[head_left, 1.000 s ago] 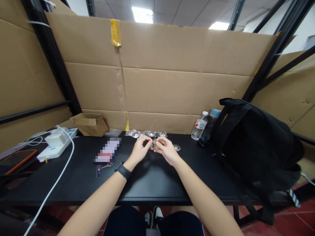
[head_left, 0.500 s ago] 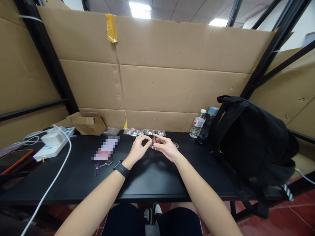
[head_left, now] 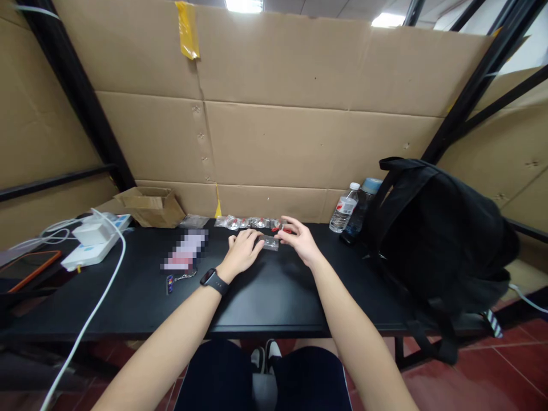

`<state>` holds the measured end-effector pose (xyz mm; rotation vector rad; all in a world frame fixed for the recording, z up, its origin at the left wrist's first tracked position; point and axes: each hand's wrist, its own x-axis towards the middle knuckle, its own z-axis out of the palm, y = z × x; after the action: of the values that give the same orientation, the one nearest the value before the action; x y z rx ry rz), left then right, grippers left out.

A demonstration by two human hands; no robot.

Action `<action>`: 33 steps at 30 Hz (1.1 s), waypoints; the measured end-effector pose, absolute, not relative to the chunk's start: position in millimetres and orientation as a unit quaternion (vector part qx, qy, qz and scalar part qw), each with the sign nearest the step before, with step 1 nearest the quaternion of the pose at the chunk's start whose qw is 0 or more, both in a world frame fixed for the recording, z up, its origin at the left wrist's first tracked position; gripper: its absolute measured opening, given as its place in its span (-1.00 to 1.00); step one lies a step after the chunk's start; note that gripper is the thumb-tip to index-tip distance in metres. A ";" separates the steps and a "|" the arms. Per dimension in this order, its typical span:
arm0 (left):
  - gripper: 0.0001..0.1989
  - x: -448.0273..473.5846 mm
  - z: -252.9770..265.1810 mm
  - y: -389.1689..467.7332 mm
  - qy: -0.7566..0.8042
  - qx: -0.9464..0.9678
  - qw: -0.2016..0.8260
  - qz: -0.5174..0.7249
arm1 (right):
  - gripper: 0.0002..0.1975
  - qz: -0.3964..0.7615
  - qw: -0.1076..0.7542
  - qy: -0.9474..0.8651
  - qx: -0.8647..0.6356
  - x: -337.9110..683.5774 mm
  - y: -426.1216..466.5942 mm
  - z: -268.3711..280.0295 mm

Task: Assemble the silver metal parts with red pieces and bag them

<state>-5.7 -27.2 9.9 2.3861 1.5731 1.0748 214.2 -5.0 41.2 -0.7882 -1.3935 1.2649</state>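
Observation:
My left hand [head_left: 243, 252] rests low over the black table, its fingers stretched out and reaching the end of a small clear plastic bag [head_left: 270, 243]. The bag lies flat between my hands. My right hand [head_left: 303, 244] is just right of the bag, thumb and fingers curled around a small red piece [head_left: 287, 230]; its exact kind is too small to make out. Behind my hands, a row of small clear packets [head_left: 244, 222] with shiny and red contents lies along the cardboard wall.
A cardboard box [head_left: 150, 206], a white power strip [head_left: 96, 245] with cables and a blurred-out flat item [head_left: 186, 250] with a keychain [head_left: 170, 284] are to the left. A water bottle [head_left: 343, 209], a dark bottle [head_left: 363, 200] and a black backpack [head_left: 445, 240] stand on the right.
My hands were together around a small shiny object; now they are apart. The left hand has lowered to the clear bag, and the right has moved slightly right with the red piece. The view has tilted down.

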 end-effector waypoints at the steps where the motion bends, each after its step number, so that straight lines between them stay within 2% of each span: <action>1: -0.70 -6.7 6.7 -26.1 0.514 0.791 0.042 0.330 | -0.36 0.515 0.535 -0.576 -0.342 218.7 -1.7 40.9; 5: -0.68 -7.3 -2.9 -24.4 0.482 0.834 0.062 0.262 | -0.46 0.462 0.550 -0.571 -0.397 233.0 10.5 34.1; 9: -0.67 -2.0 -2.1 -29.8 0.448 0.856 0.093 0.241 | -0.53 0.395 0.526 -0.626 -0.419 238.2 18.1 24.0; 13: -0.75 2.1 0.9 -34.0 0.443 0.862 0.095 0.226 | -0.60 0.293 0.460 -0.713 -0.441 238.9 20.8 17.3; 16: -0.79 2.8 1.7 -34.5 0.440 0.865 0.089 0.225 | -0.61 0.260 0.414 -0.749 -0.447 239.8 19.6 16.7; 20: -0.77 4.2 3.8 -34.7 0.441 0.860 0.109 0.232 | -0.64 0.246 0.395 -0.768 -0.441 241.6 17.6 19.5; 28: -0.43 0.4 12.1 -32.8 0.388 0.879 0.187 0.202 | -0.65 0.286 0.345 -0.779 -0.438 241.2 17.5 19.9; 33: -0.47 -7.4 13.4 -33.1 0.414 0.864 0.195 0.208 | -0.67 0.302 0.317 -0.790 -0.430 240.3 18.7 14.7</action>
<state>-7.4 -33.1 13.4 2.4225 1.1605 0.5817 240.3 18.7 14.7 -1.1320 -2.0781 0.7944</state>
